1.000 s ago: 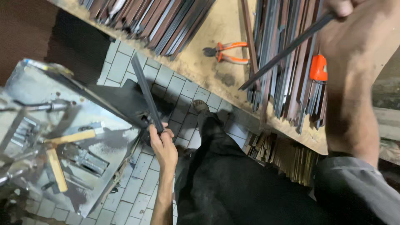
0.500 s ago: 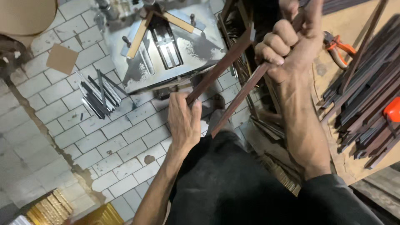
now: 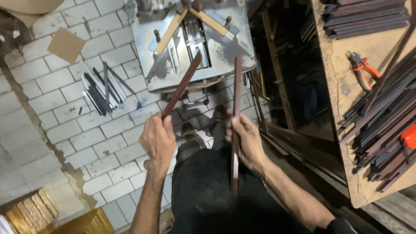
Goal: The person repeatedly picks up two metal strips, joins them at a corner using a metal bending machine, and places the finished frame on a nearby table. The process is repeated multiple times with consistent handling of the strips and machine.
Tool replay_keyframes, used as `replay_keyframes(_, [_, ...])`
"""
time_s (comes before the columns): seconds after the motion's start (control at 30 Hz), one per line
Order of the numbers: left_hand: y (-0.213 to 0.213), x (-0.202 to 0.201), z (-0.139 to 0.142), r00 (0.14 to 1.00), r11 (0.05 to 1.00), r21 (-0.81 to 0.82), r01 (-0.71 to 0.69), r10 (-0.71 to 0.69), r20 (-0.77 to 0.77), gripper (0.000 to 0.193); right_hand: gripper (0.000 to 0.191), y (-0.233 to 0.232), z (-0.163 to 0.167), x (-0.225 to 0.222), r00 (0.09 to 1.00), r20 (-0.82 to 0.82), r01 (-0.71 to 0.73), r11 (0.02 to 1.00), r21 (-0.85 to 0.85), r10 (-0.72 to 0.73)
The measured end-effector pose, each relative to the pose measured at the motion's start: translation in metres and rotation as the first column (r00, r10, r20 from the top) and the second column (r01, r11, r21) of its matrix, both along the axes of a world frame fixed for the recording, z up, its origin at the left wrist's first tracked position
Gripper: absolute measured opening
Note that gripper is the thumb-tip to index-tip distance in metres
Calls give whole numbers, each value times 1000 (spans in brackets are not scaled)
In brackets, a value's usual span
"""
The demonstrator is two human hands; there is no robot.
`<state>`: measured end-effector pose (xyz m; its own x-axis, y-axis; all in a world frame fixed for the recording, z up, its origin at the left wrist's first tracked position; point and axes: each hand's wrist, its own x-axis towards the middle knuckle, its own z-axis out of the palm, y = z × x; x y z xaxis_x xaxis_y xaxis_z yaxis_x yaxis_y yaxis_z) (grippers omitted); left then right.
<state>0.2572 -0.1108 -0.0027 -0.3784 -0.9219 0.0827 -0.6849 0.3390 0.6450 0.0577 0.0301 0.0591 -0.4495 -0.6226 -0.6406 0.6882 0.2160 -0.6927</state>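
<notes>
left hand (image 3: 158, 139): fingers gripping a brown strip (image 3: 182, 85)
right hand (image 3: 245, 143): fingers clamping another strip (image 3: 236, 125)
step: both strips heading toward the metal machine (image 3: 190, 43)

Brightness: uneven; the tiled floor (image 3: 65, 108) is lit brightly from the upper left.
Glare: pale sheen is seen on the metal machine top (image 3: 173, 60).
Shadows: the gap beside the workbench (image 3: 338, 86) is left almost black.
Sharpness: slight motion blur is noted throughout; edges are mildly stretched.
</notes>
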Motion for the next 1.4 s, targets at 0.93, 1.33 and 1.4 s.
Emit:
replay_keyframes(0.93, [-141,-69,-53,993,969,-226,101,-83,88,34,44,-74,-48,-152,-260,-803,-286,752,594,536])
replay_keyframes(1.33, [-132,-84,-53,995,972,-235,29,-6,96,32,40,-126,-98,-169,-396,-867,-170,904,392,301])
replay_keyframes(1.4, [-133,-83,-52,995,973,-229,38,-15,102,33,38,-138,-100,-170,-429,-857,-147,914,378,286])
